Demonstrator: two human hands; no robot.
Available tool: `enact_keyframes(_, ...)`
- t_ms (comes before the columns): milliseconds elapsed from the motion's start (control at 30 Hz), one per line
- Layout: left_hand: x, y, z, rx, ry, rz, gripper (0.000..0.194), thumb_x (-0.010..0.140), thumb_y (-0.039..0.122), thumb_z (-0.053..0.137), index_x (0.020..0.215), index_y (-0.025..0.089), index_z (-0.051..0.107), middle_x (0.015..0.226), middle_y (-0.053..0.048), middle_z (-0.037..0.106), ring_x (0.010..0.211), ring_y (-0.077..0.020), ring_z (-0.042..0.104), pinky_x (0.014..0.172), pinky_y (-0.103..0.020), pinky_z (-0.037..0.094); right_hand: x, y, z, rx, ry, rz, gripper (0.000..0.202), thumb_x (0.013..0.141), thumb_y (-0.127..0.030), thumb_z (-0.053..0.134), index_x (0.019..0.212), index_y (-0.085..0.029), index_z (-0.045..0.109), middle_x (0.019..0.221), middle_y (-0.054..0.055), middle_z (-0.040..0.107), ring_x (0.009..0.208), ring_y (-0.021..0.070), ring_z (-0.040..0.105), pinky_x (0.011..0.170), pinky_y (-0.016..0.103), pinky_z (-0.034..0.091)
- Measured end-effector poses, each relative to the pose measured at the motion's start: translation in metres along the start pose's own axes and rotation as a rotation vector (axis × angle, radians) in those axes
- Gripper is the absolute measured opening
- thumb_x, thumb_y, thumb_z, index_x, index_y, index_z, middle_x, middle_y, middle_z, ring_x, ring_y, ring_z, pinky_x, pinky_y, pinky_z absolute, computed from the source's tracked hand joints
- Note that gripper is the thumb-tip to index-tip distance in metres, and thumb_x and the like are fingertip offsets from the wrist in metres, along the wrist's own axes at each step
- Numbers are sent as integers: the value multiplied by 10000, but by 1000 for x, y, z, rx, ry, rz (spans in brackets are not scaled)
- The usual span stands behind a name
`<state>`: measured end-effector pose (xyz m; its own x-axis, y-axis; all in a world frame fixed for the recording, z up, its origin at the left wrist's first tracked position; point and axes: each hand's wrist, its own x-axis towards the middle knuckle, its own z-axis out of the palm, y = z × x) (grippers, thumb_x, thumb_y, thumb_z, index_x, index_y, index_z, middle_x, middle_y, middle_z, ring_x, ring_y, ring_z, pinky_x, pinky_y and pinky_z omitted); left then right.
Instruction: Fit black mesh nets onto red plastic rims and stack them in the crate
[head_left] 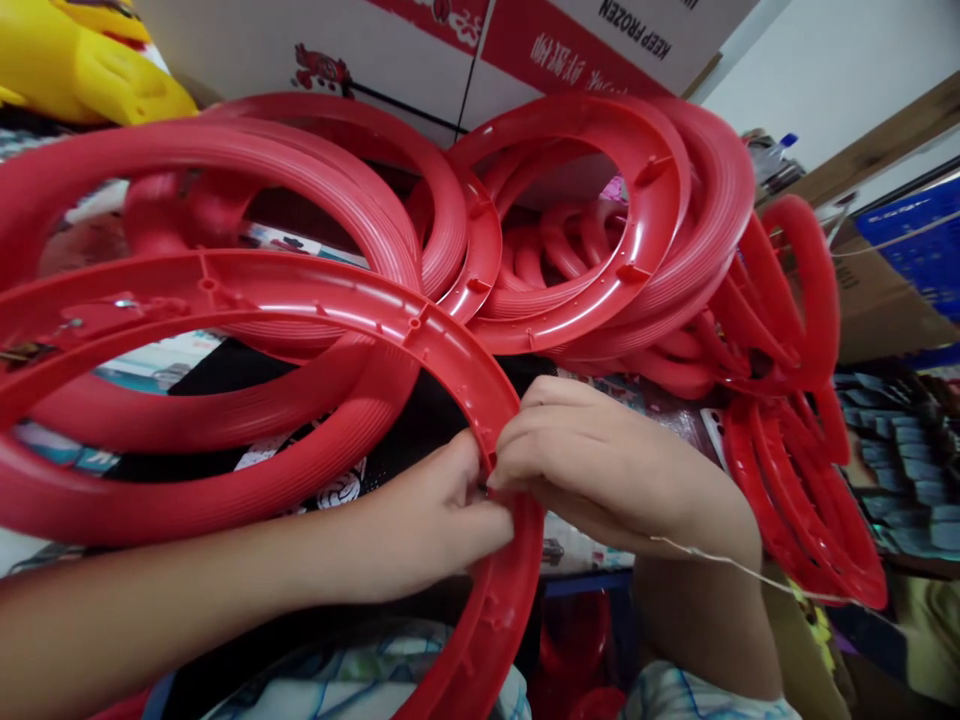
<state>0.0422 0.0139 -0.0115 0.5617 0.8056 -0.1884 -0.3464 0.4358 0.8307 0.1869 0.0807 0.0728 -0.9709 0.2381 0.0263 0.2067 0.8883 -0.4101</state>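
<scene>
A large red plastic ring [420, 335], its hollow ribbed side facing up, curves from the left edge down to the bottom centre. My left hand [469, 500] is closed round the ring's right part, its thumb across the channel. Right beside it, my right hand [559, 455] pinches at the same spot with curled fingers; whatever small thing lies between the fingertips is hidden. Metal bits show in the ring's channel at the far left. A thin pale string hangs by my right wrist. Under the held ring lie more red rings [300, 480] with grooved outer faces.
Several red rings [720, 200] are heaped at the back and right. Behind them stands a white and red carton [420, 60]. Yellow plastic pieces [97, 70] lie at the upper left. At the right are a blue crate [915, 250] and a brown carton [877, 300].
</scene>
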Motion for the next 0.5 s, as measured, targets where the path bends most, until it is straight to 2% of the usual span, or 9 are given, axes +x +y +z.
enact_keyframes(167, -1, 0, -2, 30, -21, -33, 215, 707, 92, 501, 883, 196, 436, 742, 62, 471, 617, -75, 421, 557, -201, 381, 3, 9, -1, 133, -50, 5, 147, 902, -90, 469, 873, -201, 562, 854, 3, 664, 794, 116, 524, 771, 230, 459)
enact_keyframes(333, -6, 6, -1, 9, -155, -84, 246, 732, 114, 515, 964, 184, 555, 879, 5, 561, 768, -128, 496, 689, -252, 445, 4, 17, -5, 332, -63, -138, 169, 916, -83, 414, 884, -191, 541, 829, -9, 671, 767, 91, 553, 808, 251, 440)
enact_keyframes(400, -8, 7, -1, 17, -156, -104, 286, 727, 107, 520, 996, 190, 573, 926, -5, 567, 836, -150, 508, 749, -274, 458, 3, 20, -7, 363, -82, -173, 167, 934, -103, 405, 897, -189, 544, 861, -4, 683, 773, 89, 573, 824, 264, 433)
enact_keyframes(500, -10, 7, -2, 26, -144, -142, 312, 711, 91, 519, 1000, 196, 575, 884, 9, 557, 806, -145, 517, 743, -270, 460, 3, 25, -7, 385, -128, -215, 117, 941, -149, 438, 935, -174, 552, 945, 15, 692, 808, 91, 578, 834, 259, 434)
